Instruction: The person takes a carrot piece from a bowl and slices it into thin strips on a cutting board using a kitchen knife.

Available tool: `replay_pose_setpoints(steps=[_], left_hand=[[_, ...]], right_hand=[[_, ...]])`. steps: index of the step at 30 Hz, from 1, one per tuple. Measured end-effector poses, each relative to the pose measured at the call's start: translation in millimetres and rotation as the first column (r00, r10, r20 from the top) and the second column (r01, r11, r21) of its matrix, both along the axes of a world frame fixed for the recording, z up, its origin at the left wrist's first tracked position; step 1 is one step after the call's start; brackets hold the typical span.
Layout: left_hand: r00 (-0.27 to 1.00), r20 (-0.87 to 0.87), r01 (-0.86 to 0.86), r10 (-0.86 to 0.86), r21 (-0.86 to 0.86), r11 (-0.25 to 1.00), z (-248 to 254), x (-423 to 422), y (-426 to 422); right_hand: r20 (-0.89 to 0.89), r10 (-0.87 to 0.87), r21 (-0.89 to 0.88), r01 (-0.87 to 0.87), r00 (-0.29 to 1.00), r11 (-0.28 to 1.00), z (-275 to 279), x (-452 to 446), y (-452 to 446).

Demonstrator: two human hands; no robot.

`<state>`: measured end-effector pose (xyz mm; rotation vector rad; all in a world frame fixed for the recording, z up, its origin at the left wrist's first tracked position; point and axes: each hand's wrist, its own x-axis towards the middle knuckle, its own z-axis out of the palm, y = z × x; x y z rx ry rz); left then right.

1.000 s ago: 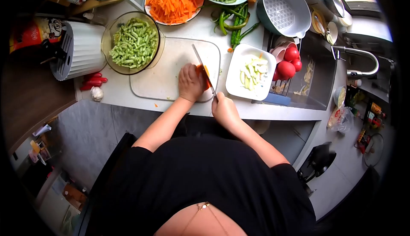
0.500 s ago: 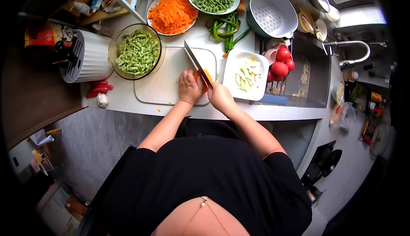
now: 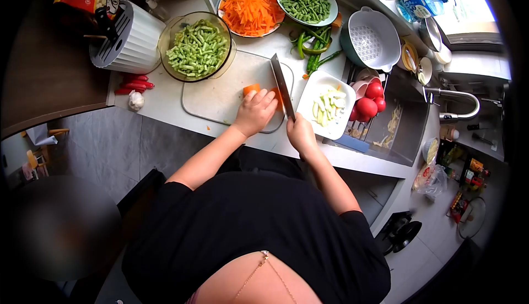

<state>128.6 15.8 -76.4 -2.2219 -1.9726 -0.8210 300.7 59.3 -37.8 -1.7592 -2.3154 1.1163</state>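
Observation:
My left hand is closed over orange carrot pieces on the white cutting board. One carrot chunk shows past the fingertips; more orange is partly hidden by the fingers. In my right hand is the handle of a kitchen knife, its blade pointing away from me, just right of the left fingers. Beside the knife stands a white square dish of pale green slices. A glass bowl of cut green beans overlaps the board's far left.
Behind the board are a plate of carrot strips, a plate of chopped green beans and green peppers. A grey colander and tomatoes stand by the sink. Garlic, red chillies and a knife block are left.
The camera view has shifted. My knife has moved from over the carrot to the right of my left hand. A carrot chunk now shows beyond the left fingertips.

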Motion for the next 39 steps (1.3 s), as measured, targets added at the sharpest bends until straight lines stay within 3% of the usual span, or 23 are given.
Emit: replay_pose_setpoints(steps=[7, 17, 27, 39], left_hand=[[0.998, 0.031, 0.060, -0.059, -0.052, 0.997, -20.5, -2.5, 7.8], [0.998, 0.045, 0.045, -0.045, -0.011, 0.999, -19.0, -0.9, 10.3], [0.998, 0.036, 0.057, -0.059, 0.052, 0.997, -20.2, -0.8, 10.7], [0.998, 0.050, 0.039, -0.043, 0.070, 0.997, -21.2, -0.1, 10.2]], right_hand=[[-0.078, -0.044, 0.005, 0.045, 0.996, 0.999, 10.9, -2.4, -2.1], [-0.001, 0.005, -0.026, -0.005, 1.000, 1.000, -7.2, -19.1, 1.7], [-0.083, -0.044, 0.024, 0.046, 0.996, 0.999, 8.2, -23.6, 20.1], [0.068, 0.091, 0.005, -0.091, 0.994, 0.996, -4.3, -22.6, 5.7]])
